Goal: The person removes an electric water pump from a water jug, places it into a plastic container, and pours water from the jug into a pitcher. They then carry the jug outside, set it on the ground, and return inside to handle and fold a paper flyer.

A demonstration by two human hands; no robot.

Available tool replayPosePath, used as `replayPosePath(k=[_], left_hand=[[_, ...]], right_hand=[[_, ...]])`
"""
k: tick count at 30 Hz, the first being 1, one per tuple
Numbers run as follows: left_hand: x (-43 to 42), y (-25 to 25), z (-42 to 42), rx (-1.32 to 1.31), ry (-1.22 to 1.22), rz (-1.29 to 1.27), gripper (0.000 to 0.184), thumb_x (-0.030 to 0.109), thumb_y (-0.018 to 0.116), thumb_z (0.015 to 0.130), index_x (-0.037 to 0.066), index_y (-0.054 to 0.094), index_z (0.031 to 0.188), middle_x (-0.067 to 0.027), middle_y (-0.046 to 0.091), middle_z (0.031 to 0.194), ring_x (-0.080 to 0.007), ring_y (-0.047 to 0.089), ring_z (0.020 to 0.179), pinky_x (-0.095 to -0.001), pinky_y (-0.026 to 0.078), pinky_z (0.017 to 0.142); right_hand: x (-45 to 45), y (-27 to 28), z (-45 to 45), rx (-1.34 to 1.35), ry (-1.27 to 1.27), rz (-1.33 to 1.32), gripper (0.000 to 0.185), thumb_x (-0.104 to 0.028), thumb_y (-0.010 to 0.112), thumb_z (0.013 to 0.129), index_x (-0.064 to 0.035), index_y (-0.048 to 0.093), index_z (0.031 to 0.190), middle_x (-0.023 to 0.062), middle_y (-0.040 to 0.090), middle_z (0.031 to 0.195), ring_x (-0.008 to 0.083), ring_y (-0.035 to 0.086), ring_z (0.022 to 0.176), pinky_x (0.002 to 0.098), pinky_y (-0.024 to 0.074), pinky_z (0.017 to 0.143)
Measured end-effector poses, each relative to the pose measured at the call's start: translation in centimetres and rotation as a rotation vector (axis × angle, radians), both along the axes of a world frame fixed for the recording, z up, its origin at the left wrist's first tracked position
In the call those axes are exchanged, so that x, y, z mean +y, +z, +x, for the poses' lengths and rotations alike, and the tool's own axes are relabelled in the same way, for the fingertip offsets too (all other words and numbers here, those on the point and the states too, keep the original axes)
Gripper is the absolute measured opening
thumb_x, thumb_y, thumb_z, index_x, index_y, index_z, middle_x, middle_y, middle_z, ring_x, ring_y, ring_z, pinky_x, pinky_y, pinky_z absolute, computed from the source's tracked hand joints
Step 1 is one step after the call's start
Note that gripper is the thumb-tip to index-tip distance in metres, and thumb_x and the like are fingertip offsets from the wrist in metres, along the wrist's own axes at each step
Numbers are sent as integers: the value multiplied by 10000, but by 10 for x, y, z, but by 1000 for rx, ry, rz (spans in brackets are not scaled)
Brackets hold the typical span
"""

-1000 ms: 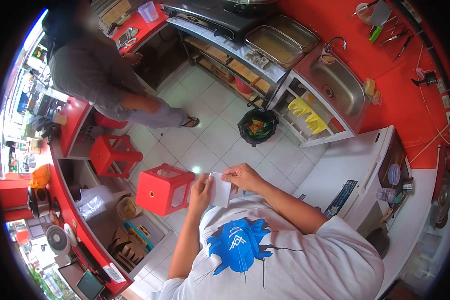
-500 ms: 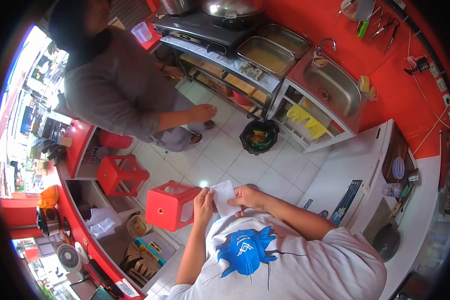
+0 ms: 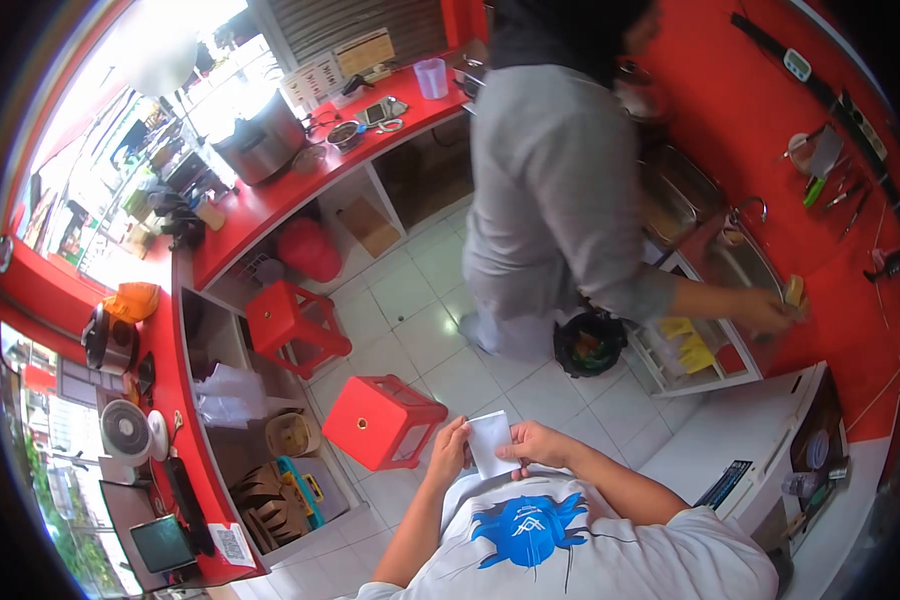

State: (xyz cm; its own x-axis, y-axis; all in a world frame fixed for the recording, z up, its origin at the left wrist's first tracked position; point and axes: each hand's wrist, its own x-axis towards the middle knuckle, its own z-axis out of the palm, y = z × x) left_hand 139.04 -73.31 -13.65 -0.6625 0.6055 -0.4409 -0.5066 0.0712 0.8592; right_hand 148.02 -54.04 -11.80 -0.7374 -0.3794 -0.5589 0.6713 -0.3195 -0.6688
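A small white rectangular piece of paper [image 3: 491,440], possibly folded or a pad, is held in front of my chest. My left hand [image 3: 452,452] pinches its left edge with the fingers closed. On the other side, my right hand [image 3: 536,447] grips the right edge, thumb lying over the front face. Both hands are just above my white shirt with its blue print [image 3: 530,525]. Whatever the fingers cover behind the paper is hidden.
Two red stools [image 3: 385,420] stand ahead to the left. A person in a grey top [image 3: 550,180] reaches toward a yellow sponge [image 3: 794,290] by the sink [image 3: 745,262]. A black-lined bin [image 3: 588,345] is beside them. Red counters [image 3: 195,470] run along the left.
The other person has moved from the left to the sink, arm now stretched rightward. My view has turned left, showing more counter. Both my hands still hold the white paper.
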Motion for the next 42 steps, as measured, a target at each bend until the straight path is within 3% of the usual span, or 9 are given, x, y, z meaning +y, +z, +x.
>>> replayPosePath(k=[6,18,21,24,28,32,35,38,42], left_hand=[[-33,-9,-11,318,129,-14,264,220,445,975,105,457,738,42,377,569,-63,400,449,-231,309,385],[-85,-18,-20,181,42,42,284,226,486,991,79,474,748,22,440,631,-67,458,501,-221,373,428],[-78,-19,-18,100,-7,77,207,226,524,994,57,514,875,-1,504,678,-83,493,516,-234,404,457],[-77,-3,-22,-72,-312,65,130,143,551,970,39,522,1042,-12,560,762,-96,582,602,-232,454,494],[-69,-22,-13,-92,-332,77,161,126,529,975,44,521,1113,-66,614,872,-118,621,679,-262,530,601],[-62,-21,5,-48,-224,117,187,111,538,973,43,590,1139,-20,628,893,-91,603,752,-245,518,687],[-64,-24,18,63,-269,67,175,72,544,955,46,689,1050,6,627,856,-69,570,725,-221,491,637],[-69,-23,35,-15,-314,108,215,7,494,955,22,699,1020,-41,644,882,-119,600,775,-252,520,716],[-90,-23,55,-433,-248,138,243,43,433,969,-46,609,1111,-155,628,1099,-254,646,976,-361,536,851]], right_hand=[[-39,-6,-22,13,79,35,289,-253,654,926,9,630,1046,74,677,862,130,653,615,225,499,524],[-89,-10,-16,-10,33,20,277,-235,647,930,10,628,1057,78,684,867,124,653,611,212,495,514],[-91,-18,-5,-52,-148,45,253,-209,646,928,15,622,1044,92,684,841,141,658,604,227,496,494],[-88,-28,10,-41,-364,98,231,-200,648,921,7,610,1017,104,681,821,160,653,583,245,493,475],[-84,-20,20,-10,-371,93,239,-193,645,920,-2,596,1055,99,680,824,159,648,575,247,491,473],[-85,-18,32,-34,-372,-2,215,-145,641,911,-26,599,1085,104,682,866,174,646,578,264,495,474],[-86,-21,49,-58,-512,-260,245,-82,625,899,-63,599,1141,123,682,900,202,652,601,276,501,478],[-89,-42,70,-159,-609,-312,283,-9,476,892,-100,699,1039,182,679,937,237,637,612,323,546,525],[-102,-68,92,-135,-600,-358,225,24,437,856,-65,643,877,179,661,874,276,673,652,357,575,545]])
